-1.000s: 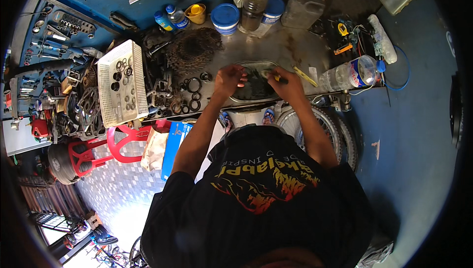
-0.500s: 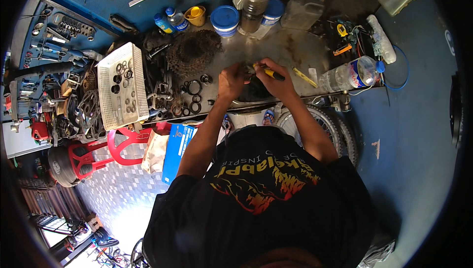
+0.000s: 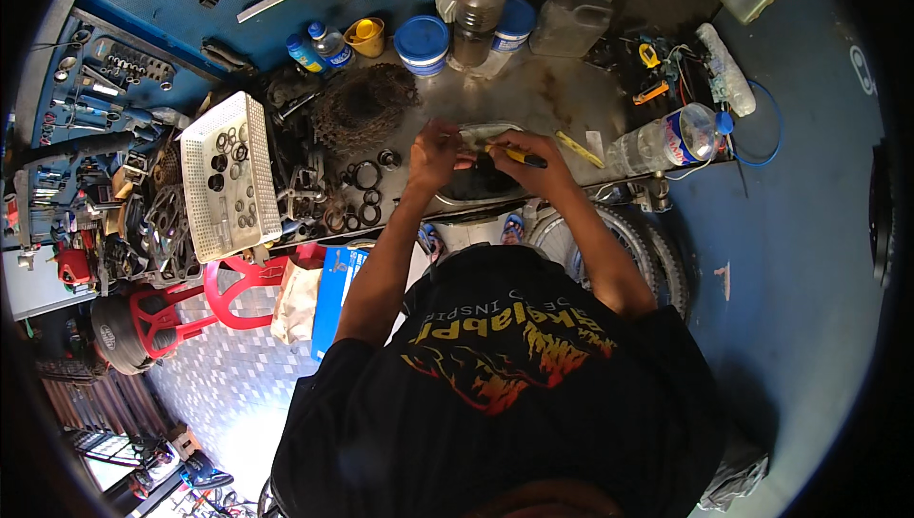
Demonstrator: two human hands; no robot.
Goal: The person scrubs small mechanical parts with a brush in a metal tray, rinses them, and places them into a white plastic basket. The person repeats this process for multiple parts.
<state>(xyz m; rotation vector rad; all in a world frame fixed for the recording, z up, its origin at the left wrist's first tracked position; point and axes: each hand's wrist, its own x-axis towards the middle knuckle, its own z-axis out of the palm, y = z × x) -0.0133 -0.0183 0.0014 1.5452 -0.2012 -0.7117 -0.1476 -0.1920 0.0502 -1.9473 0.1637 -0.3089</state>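
In the head view, the right hand point(image 3: 535, 168) has its fingers closed round a slim yellow-and-black tool point(image 3: 522, 156), the yellow end pointing towards the left fingertips. The left hand point(image 3: 437, 154) curls opposite; from here I can't tell whether its fingers grip anything. Beneath both sets of fingers lies a dark, rounded shallow tray point(image 3: 486, 183). Compared with half a second ago, the hands sit farther apart, baring the tray's far rim.

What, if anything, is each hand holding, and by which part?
Right hand: a tool, by its yellow-and-black handle. Left hand: cannot be told.
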